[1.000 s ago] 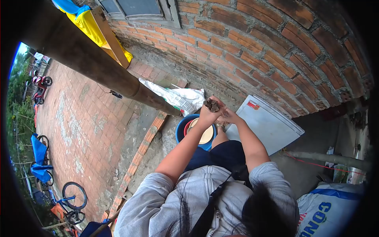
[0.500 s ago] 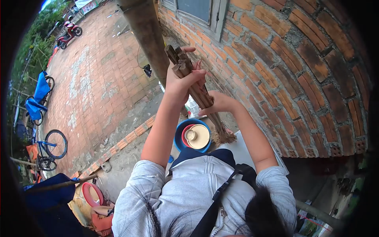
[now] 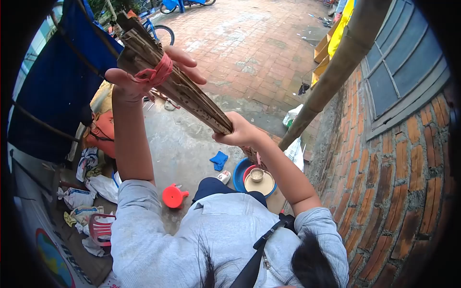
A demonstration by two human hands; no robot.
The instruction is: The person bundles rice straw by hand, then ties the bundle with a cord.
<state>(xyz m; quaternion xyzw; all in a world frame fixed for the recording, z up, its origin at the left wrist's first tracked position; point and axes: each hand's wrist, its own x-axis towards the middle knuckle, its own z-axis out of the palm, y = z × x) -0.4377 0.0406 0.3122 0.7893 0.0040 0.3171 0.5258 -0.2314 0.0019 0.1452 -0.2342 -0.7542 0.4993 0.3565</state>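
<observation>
A long bundle of thin brown sticks (image 3: 192, 101) slants across the view, its cut upper ends at the top left. A pink band (image 3: 158, 71) is tied round it near those ends. My left hand (image 3: 180, 65) supports the bundle from behind at the band, thumb and fingers spread apart rather than wrapped round it. My right hand (image 3: 238, 129) is closed round the bundle lower down. Part of the lower end is hidden by my right forearm. Below my right arm a blue basin (image 3: 238, 177) holds a red bowl, a pale round surface and a small cup (image 3: 257, 175).
A bamboo pole (image 3: 336, 62) slants up on the right before a brick wall (image 3: 408, 177) and window. A red plastic vessel (image 3: 174, 196) and a blue cloth (image 3: 219, 161) lie on the concrete floor. Sacks (image 3: 103, 187) and a blue tarp (image 3: 53, 96) are at left.
My view has turned left. The bundle has swung so its upper end points up and left. My left hand's fingers have spread from their grip; my right hand still holds the bundle.
</observation>
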